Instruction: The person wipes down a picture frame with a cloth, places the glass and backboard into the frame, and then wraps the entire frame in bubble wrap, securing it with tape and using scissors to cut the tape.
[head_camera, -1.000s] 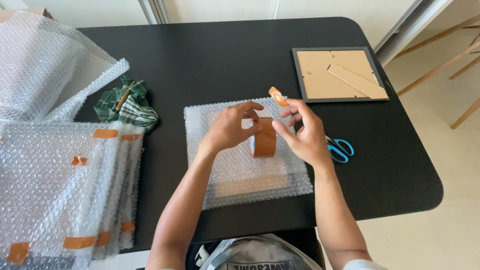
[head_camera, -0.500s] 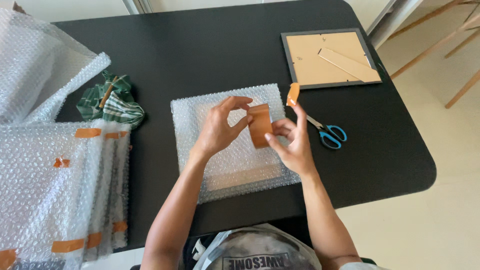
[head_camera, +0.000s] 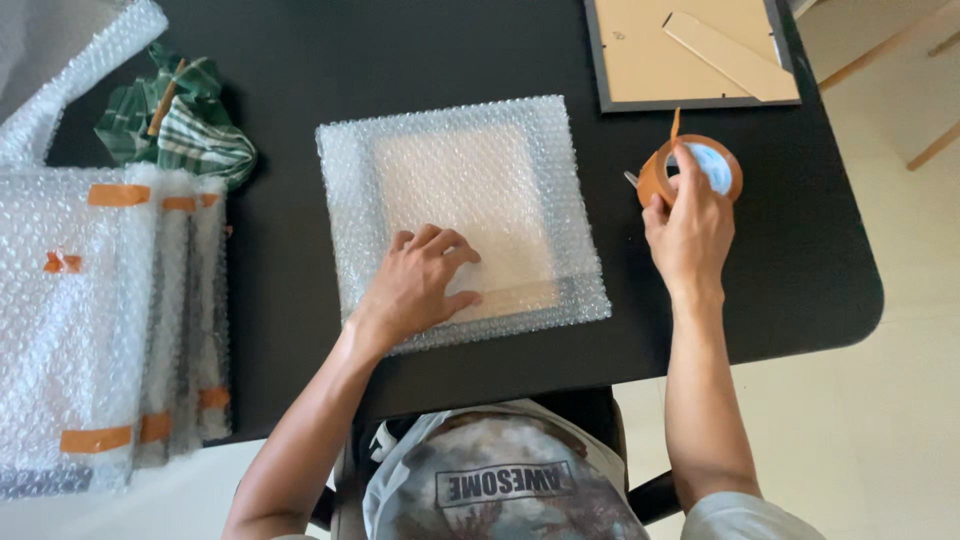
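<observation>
Black table (head_camera: 480, 60) fills the view. At its left edge, a stack of bubble-wrapped flat parcels (head_camera: 95, 330) sealed w/ orange tape strips, one overlapping the next; a loose bubble wrap sheet (head_camera: 80, 70) and a green plaid cloth (head_camera: 180, 125) lie behind it.

Centre: square bubble-wrapped parcel (head_camera: 465, 215) lies flat, w/ a taped seam along its near edge. Left hand (head_camera: 420, 280) rests palm-down on its near part, fingers spread, prob. pinning wrap & seam.

Far right: picture frame (head_camera: 690, 55) face-down, backing board showing.

Right hand (head_camera: 690, 225) grips the brown tape roll (head_camera: 690, 170) on edge, well apart from the parcel, loose tape end sticking up. Something pale blue sits behind the roll; can't tell what.
</observation>
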